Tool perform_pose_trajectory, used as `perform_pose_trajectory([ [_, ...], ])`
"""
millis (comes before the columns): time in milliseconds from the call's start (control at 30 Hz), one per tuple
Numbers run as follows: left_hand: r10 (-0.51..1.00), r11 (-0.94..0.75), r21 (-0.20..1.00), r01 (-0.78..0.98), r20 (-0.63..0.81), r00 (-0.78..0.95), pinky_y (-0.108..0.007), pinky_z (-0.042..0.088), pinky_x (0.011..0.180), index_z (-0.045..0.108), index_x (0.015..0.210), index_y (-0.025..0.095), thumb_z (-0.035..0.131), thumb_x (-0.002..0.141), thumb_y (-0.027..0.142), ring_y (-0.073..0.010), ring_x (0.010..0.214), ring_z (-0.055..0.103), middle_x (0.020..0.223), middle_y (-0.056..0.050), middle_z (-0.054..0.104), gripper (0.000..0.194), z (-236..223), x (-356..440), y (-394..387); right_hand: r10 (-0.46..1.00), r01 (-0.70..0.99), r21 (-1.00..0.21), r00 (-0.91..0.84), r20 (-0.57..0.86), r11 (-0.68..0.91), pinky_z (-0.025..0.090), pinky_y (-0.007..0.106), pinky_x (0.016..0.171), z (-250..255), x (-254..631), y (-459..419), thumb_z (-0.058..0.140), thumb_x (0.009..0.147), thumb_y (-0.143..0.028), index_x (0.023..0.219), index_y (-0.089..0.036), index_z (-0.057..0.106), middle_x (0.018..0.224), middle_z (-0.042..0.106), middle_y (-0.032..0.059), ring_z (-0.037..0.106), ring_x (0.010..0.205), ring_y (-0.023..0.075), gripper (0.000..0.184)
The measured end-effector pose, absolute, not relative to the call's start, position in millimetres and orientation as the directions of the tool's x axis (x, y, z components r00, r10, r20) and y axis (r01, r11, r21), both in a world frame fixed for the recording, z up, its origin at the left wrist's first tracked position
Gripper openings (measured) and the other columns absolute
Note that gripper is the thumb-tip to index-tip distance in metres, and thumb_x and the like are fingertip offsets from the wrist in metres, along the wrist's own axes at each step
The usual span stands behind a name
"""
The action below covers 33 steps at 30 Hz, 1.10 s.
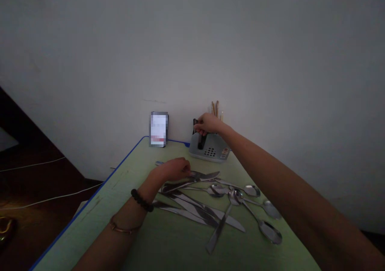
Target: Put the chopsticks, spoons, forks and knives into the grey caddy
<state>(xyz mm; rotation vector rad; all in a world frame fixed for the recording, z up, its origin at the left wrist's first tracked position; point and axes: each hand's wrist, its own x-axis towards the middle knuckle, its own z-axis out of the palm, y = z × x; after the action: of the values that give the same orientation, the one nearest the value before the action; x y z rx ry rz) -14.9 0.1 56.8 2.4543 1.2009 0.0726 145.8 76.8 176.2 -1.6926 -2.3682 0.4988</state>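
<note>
R hand point(206, 123) is at the rim of the grey plastic caddy point(195, 150) w/ round perforations, grip narrow by a dark item point(201, 142), can't tell if held. L hand point(179, 168) is curled, grip narrow, contents hidden, near shiny metal knives point(236, 224) w/ long flat blades & spoons point(270, 231) w/ oval bowls, all loose on the pale-green, blue-edged desk point(111, 199); slim wooden sticks point(217, 108) stand behind R hand

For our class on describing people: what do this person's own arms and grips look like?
The left forearm wears a bracelet of dark, round beads and, nearer the elbow, a thin, coppery bangle. The right forearm shows no jewellery. Left grip and right grip are gloveless; no sleeves show.
</note>
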Motion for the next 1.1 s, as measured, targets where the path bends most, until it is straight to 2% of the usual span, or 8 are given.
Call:
perform_pose_trajectory([
  [133,0.757,-0.557,0.354,0.752,-0.158,0.635,-0.027,0.044,0.074,0.064,0.097,0.016,0.050,0.083,0.036,-0.0210,0.087,0.060,0.099,-0.010,0.066,0.029,56.3,-15.4,0.4,0.952,0.904,-0.328,-0.303,-0.042,0.273,0.053,0.021,0.056,170.9,144.5,81.2,0.059,0.084,-0.018,0.073,-0.007,0.068,0.073,0.073,0.0121,0.067,0.057,0.0140,0.018],
  [433,0.750,-0.552,0.370,0.747,-0.171,0.639,-0.026,0.044,0.076,0.065,0.098,0.016,0.049,0.082,0.036,-0.0194,0.085,0.060,0.101,-0.010,0.063,0.030,57.0,-13.9,-0.6,0.958,0.927,-0.246,-0.283,0.037,0.283,0.053,0.022,0.071,175.4,146.3,77.3,0.057,0.083,-0.013,0.082,-0.008,0.071,0.076,0.073,0.0112,0.068,0.071,0.0149,0.015],
  [633,0.754,-0.548,0.380,0.745,-0.160,0.637,-0.027,0.045,0.075,0.064,0.098,0.016,0.052,0.080,0.036,-0.0203,0.086,0.060,0.100,-0.010,0.063,0.030,53.3,-14.0,-0.4,0.941,0.927,-0.193,-0.292,0.169,0.322,0.044,0.034,0.094,181.7,145.3,57.4,0.048,0.086,-0.012,0.097,-0.006,0.069,0.105,0.068,0.0189,0.062,0.103,0.0244,0.025],
  [700,0.755,-0.546,0.376,0.748,-0.166,0.635,-0.027,0.045,0.075,0.063,0.098,0.016,0.054,0.079,0.036,-0.0210,0.086,0.060,0.099,-0.010,0.063,0.030,51.8,-14.2,-0.3,0.921,0.914,-0.206,-0.292,0.258,0.348,0.041,0.034,0.098,177.7,152.4,39.5,0.043,0.089,-0.012,0.110,-0.007,0.064,0.115,0.065,0.0173,0.058,0.110,0.0229,0.031],
  [767,0.751,-0.542,0.376,0.751,-0.183,0.634,-0.027,0.045,0.075,0.062,0.099,0.017,0.056,0.077,0.038,-0.0210,0.087,0.060,0.099,-0.009,0.063,0.031,51.3,-13.8,-1.2,0.867,0.865,-0.285,-0.279,0.412,0.413,0.043,0.032,0.096,167.6,165.5,15.9,0.042,0.090,-0.014,0.116,-0.009,0.060,0.116,0.065,0.0142,0.060,0.107,0.0204,0.033],
  [867,0.745,-0.538,0.354,0.765,-0.224,0.628,-0.027,0.045,0.075,0.060,0.099,0.017,0.062,0.073,0.043,-0.0211,0.089,0.059,0.102,-0.008,0.062,0.036,54.0,-11.3,-5.3,0.867,0.808,-0.422,-0.205,0.454,0.412,0.048,0.028,0.085,144.9,195.5,-22.3,0.044,0.089,-0.019,0.115,-0.011,0.061,0.108,0.068,0.0111,0.063,0.096,0.0179,0.031],
  [967,0.747,-0.549,0.291,0.784,-0.251,0.616,-0.028,0.045,0.077,0.060,0.099,0.017,0.064,0.072,0.044,-0.0219,0.092,0.058,0.104,-0.009,0.061,0.039,59.0,-5.9,-11.5,0.936,0.822,-0.465,-0.222,0.273,0.330,0.048,0.027,0.080,124.6,230.6,-52.7,0.044,0.090,-0.022,0.110,-0.014,0.063,0.106,0.069,0.0097,0.064,0.092,0.0175,0.029],
  [1100,0.747,-0.562,0.232,0.794,-0.270,0.607,-0.029,0.044,0.079,0.060,0.099,0.017,0.065,0.072,0.037,-0.0225,0.094,0.057,0.104,-0.008,0.060,0.034,62.2,2.5,-18.7,0.911,0.895,-0.382,-0.336,-0.240,0.230,0.047,0.027,0.078,112.2,266.2,-71.8,0.056,0.084,-0.029,0.112,-0.015,0.063,0.104,0.069,0.0103,0.064,0.092,0.0200,0.032],
])
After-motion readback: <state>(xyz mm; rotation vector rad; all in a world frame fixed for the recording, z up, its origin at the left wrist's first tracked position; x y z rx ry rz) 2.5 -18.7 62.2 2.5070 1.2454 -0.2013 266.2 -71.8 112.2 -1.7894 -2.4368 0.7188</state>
